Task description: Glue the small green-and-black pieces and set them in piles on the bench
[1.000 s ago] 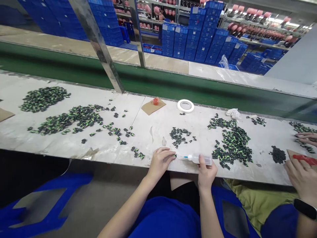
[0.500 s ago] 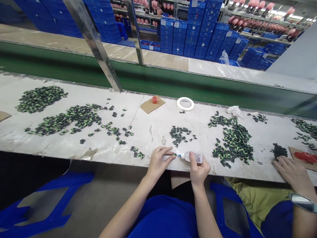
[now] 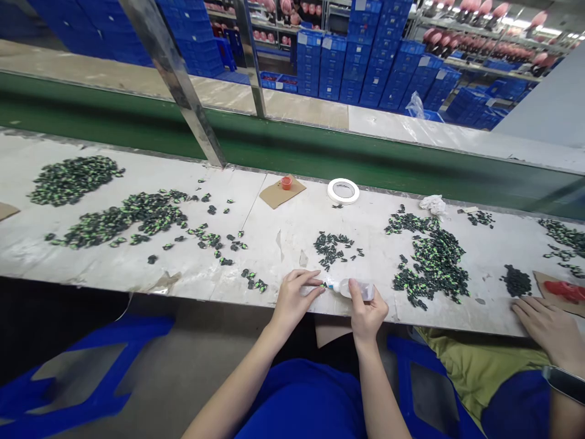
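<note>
Between the thumb and fingers of my left hand (image 3: pixel 296 300) is a small black-and-green part (image 3: pixel 324 285), pinched near the table's front edge. My right hand (image 3: pixel 368 311) is wrapped round a clear squeeze bottle (image 3: pixel 359 289) lying almost level. Its thin blue-ended nozzle (image 3: pixel 333 286) points left and meets or nearly meets the small part; I cannot tell whether they touch. Just beyond my hands lies a loose group of small dark pieces (image 3: pixel 329 249). A few black-and-green parts (image 3: pixel 253 281) rest to the left of my left hand.
Heaps of black-and-green parts lie left (image 3: pixel 75 180) and right (image 3: pixel 434 262). Farther back are a tape roll (image 3: pixel 335 196) and a red cup (image 3: pixel 286 182) on cardboard (image 3: pixel 274 196). A co-worker's hand (image 3: pixel 546 323) rests at the right by a black pile (image 3: pixel 516 280). A metal post (image 3: pixel 183 91) rises behind.
The co-worker's hand has drawn back from the black pile, slightly toward the right. My two hands, the bottle and the small part have hardly moved.
</note>
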The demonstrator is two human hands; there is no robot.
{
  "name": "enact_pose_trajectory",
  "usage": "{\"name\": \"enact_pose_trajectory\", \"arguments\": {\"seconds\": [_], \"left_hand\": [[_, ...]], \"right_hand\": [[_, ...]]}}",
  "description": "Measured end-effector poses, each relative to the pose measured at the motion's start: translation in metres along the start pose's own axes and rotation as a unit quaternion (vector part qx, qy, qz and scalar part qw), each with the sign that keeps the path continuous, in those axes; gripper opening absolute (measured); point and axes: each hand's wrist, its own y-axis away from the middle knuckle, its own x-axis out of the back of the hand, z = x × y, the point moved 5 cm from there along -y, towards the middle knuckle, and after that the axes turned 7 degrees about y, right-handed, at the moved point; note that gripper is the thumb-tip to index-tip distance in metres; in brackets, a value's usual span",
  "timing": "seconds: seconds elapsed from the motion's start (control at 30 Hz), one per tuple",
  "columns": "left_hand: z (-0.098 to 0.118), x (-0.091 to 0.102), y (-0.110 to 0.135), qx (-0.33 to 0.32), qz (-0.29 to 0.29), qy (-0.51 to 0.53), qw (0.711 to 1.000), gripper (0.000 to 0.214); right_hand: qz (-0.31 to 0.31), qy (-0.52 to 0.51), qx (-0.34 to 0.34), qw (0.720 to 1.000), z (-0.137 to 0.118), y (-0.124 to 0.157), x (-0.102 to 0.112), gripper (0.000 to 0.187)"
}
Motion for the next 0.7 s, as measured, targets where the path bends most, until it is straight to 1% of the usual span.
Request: {"name": "enact_pose_trajectory", "arguments": {"seconds": [0.3,0.47,0.53,0.6,0.7], "left_hand": [[-0.001,0.0,0.0,0.001,-0.003,0.003,1.0,0.03],[-0.002,0.0,0.0,-0.001,-0.005,0.007,1.0,0.03],[-0.002,-0.001,0.0,0.002,-0.003,0.008,1.0,0.031],[-0.003,-0.001,0.0,0.006,-0.001,0.013,1.0,0.03],[-0.001,0.0,0.0,0.01,-0.009,0.025,1.0,0.031]], "right_hand": [[0.012,0.002,-0.002,1.0,0.003,0.001,-0.001,0.041],[0.023,-0.001,-0.017,1.0,0.004,0.001,-0.001,0.039],[0.031,-0.021,-0.035,0.999,0.004,0.001,0.001,0.038],[0.053,-0.051,-0.055,0.996,0.005,0.001,0.005,0.037],[0.08,-0.089,-0.058,0.991,0.007,-0.003,0.012,0.035]]}}
